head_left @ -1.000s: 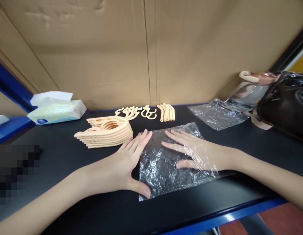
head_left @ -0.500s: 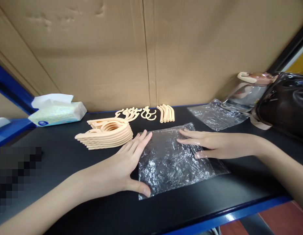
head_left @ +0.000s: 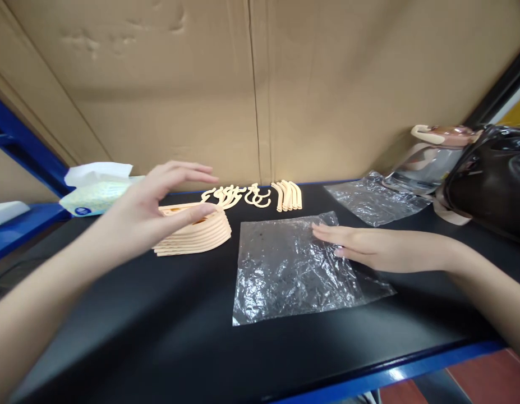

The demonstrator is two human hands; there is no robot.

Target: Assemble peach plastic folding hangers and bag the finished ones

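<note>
A clear plastic bag (head_left: 285,275) lies flat on the black tabletop (head_left: 192,336). My right hand (head_left: 369,247) rests on the bag's right side with its fingers stretched out. Raised above the table, my left hand (head_left: 159,202) is open, thumb and fingers apart, over a stack of beige plastic hanger pieces (head_left: 196,241). The hand hides the left part of the stack, and I cannot see that it touches it. Behind the stack lie several loose beige hooks (head_left: 230,196). Several short curved beige bars (head_left: 287,195) lie side by side to their right.
A tissue pack (head_left: 95,193) stands at the back left. Another clear plastic bag (head_left: 373,199) lies at the back right, by a clear bottle (head_left: 428,163) and a dark shiny bag (head_left: 491,174). A cardboard wall (head_left: 179,84) closes off the back.
My left hand has lifted off the plastic bag and moved left and away from me, over the hanger stack. My right hand stays on the bag, its fingers now closer together.
</note>
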